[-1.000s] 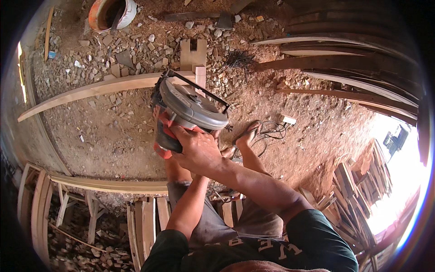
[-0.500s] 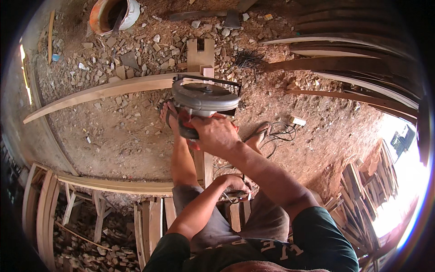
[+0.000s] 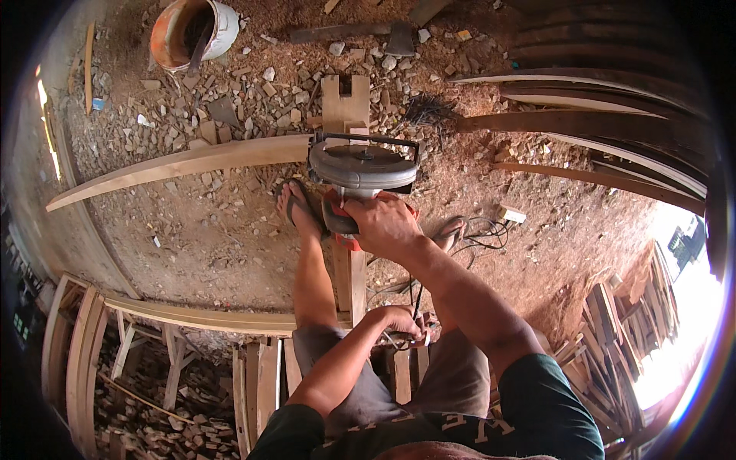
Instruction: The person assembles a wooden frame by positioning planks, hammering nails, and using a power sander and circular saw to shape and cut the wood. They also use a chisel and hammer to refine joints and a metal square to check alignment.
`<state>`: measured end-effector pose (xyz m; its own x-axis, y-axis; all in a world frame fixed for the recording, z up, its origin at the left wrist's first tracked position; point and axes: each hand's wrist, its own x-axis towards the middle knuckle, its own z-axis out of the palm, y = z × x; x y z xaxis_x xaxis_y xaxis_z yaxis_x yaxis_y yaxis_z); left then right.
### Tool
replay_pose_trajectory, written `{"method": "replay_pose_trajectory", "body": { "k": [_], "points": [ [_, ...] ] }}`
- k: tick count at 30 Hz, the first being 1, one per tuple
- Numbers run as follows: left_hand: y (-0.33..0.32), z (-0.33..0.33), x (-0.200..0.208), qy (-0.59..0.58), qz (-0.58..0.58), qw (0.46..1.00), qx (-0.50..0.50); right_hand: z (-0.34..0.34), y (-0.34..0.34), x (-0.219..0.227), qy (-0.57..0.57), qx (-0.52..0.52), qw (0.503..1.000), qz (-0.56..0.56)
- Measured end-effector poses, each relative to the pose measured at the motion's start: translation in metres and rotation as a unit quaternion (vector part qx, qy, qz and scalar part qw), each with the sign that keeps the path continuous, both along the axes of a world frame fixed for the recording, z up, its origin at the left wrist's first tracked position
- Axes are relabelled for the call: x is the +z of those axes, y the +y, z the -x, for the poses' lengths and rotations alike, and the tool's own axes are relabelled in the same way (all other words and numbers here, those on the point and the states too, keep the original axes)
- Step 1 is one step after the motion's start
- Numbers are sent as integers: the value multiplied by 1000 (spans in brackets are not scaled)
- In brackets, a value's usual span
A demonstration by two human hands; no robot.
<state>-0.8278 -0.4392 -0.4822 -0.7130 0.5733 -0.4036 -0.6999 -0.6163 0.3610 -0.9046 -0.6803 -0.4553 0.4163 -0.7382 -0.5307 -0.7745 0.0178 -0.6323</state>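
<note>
A circular saw (image 3: pixel 360 165) with a grey metal guard and a red body sits over the timber in front of me. My right hand (image 3: pixel 383 225) is wrapped round its dark handle. Under the saw, a long pale plank (image 3: pixel 184 162) runs out to the left, its right end hidden by the saw. Close to my lap, my left hand (image 3: pixel 400 322) is closed around a black power cord (image 3: pixel 416 295); a small pale piece by its fingers is too small to name. An upright-running wooden beam (image 3: pixel 356 280) lies between my legs, beneath the saw.
A notched board (image 3: pixel 345 103) lies beyond the saw. Further off are an axe (image 3: pixel 399 38) and a paint-stained bucket (image 3: pixel 222 34). Curved planks (image 3: pixel 583 123) lean at right, above stacked offcuts (image 3: pixel 613 330). Loose cord (image 3: pixel 491 230) lies beside my right foot. Wood chips litter the ground.
The saw and my right hand sit slightly further right and lower in the picture, as the whole view has shifted a little. Both hands keep their hold.
</note>
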Motion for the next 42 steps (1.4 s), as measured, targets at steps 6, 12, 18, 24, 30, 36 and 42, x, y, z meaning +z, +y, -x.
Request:
{"method": "replay_pose_trajectory", "body": {
  "k": [6, 12, 18, 24, 30, 36, 42],
  "points": [
    [20, 2, -15, 43, 27, 998, 37, 5, -1, -5, 8, 11, 1000, -17],
    [0, 5, -6, 5, 0, 1000, 30, 11, -8, -4, 22, 44, 996, -80],
    [-17, 4, 4, -51, -28, 997, 44, 16, -11, -2, 22, 65, 995, -71],
    [-24, 4, 9, -77, -18, 995, 64, 18, -12, -5, 38, 83, 994, -60],
    [-27, 5, 9, -77, -27, 994, 66, 19, -11, -8, 26, 75, 996, -51],
    [-29, 6, 7, -81, -29, 994, 62, 20, -15, -4, 19, 79, 995, -66],
    [-29, 7, 7, -89, -28, 994, 64, 22, -14, -7, 21, 82, 995, -61]
  ]
}}
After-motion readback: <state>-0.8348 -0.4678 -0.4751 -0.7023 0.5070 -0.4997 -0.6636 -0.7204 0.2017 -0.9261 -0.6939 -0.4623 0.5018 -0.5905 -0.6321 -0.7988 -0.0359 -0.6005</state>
